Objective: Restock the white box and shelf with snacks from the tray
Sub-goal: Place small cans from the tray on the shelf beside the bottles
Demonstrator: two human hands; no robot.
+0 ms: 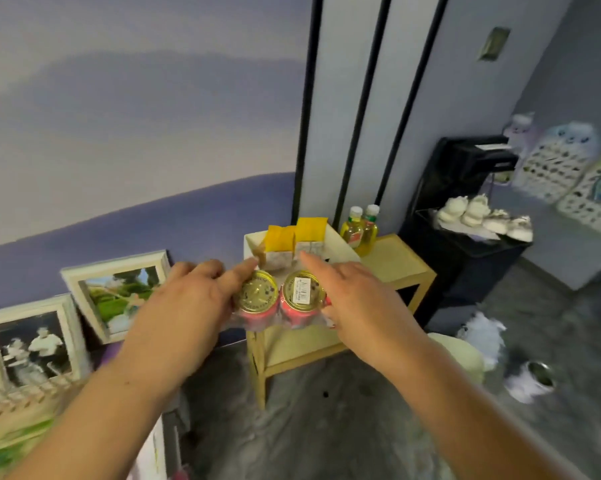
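Your left hand [191, 299] grips the left side of a clear-wrapped twin pack [281, 315] of two red cans [257, 294] with gold lids, thumb on the left lid, fingers curled. Your right hand [358, 303] lies against the pack's right side, fingers straight. The pack is at the near edge of the white box [340, 244], which holds two yellow-topped packets [281, 244] on the wooden shelf [399, 261]. Two yellow bottles [359, 230] stand just right of the box. Two framed pictures [119, 289] lean far left.
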